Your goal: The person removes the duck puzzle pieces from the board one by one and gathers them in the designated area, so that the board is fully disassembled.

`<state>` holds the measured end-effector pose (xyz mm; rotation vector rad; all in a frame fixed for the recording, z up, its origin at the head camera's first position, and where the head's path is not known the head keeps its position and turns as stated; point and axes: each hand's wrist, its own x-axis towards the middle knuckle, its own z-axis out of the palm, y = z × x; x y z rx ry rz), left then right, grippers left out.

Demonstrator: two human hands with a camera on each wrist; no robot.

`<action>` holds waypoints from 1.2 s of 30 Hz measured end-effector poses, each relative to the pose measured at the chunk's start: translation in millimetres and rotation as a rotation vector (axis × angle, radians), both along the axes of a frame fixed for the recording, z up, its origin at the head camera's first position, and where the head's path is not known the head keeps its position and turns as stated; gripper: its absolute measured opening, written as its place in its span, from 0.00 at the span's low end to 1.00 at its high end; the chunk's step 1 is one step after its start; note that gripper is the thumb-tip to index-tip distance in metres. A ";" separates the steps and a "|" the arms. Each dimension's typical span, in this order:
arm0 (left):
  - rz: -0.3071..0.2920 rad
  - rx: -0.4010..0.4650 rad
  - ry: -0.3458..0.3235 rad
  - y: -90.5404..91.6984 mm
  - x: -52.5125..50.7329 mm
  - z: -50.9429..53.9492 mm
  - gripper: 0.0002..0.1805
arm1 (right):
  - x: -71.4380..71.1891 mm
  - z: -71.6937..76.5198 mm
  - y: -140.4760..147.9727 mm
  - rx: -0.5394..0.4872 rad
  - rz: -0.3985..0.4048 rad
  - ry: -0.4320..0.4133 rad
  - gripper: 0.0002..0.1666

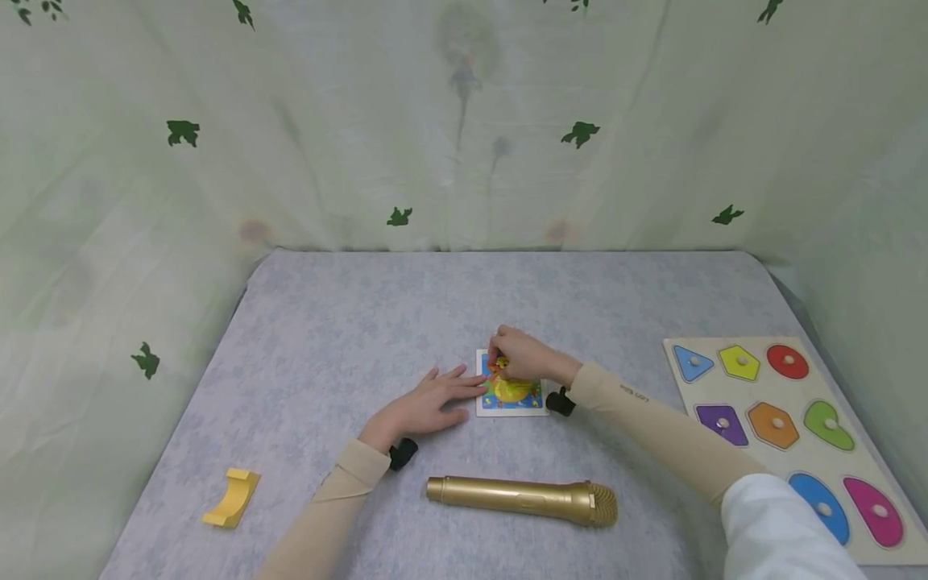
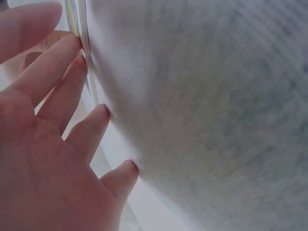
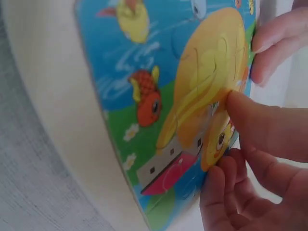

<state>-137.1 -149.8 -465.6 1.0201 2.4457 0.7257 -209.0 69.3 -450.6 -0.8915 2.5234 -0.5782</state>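
A small duck picture puzzle (image 1: 513, 396) with a white border lies flat on the table; its blue, green and yellow surface (image 3: 166, 108) fills much of the right wrist view. My left hand (image 1: 429, 403) is spread palm down, its fingertips touching the puzzle's left edge (image 2: 83, 29). Over the upper left part of the puzzle, my right hand (image 1: 524, 354) has its thumb and curled fingers around the duck's-head piece (image 3: 217, 144), pinching it. A narrow gap shows beside that piece. In the head view the right hand partly covers the duck's head.
A gold microphone (image 1: 518, 497) lies in front of the puzzle, nearer the body. At front left is a curved yellow block (image 1: 232, 498). A cream board (image 1: 714, 389) with several coloured knobbed shapes lies at the right, partly under the right sleeve. Curtains surround the table.
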 end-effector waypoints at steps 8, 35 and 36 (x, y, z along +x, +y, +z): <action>0.033 -0.062 0.048 4.9 2.2 3.2 0.25 | 8.8 -0.6 -3.4 0.047 -0.014 0.113 0.14; 0.070 -0.043 0.084 6.8 6.4 0.8 0.23 | -9.4 -4.6 -1.9 -0.040 -0.043 -0.028 0.13; 0.069 -0.039 0.083 6.8 6.2 0.6 0.23 | -10.1 -5.1 -1.5 -0.044 -0.039 -0.031 0.13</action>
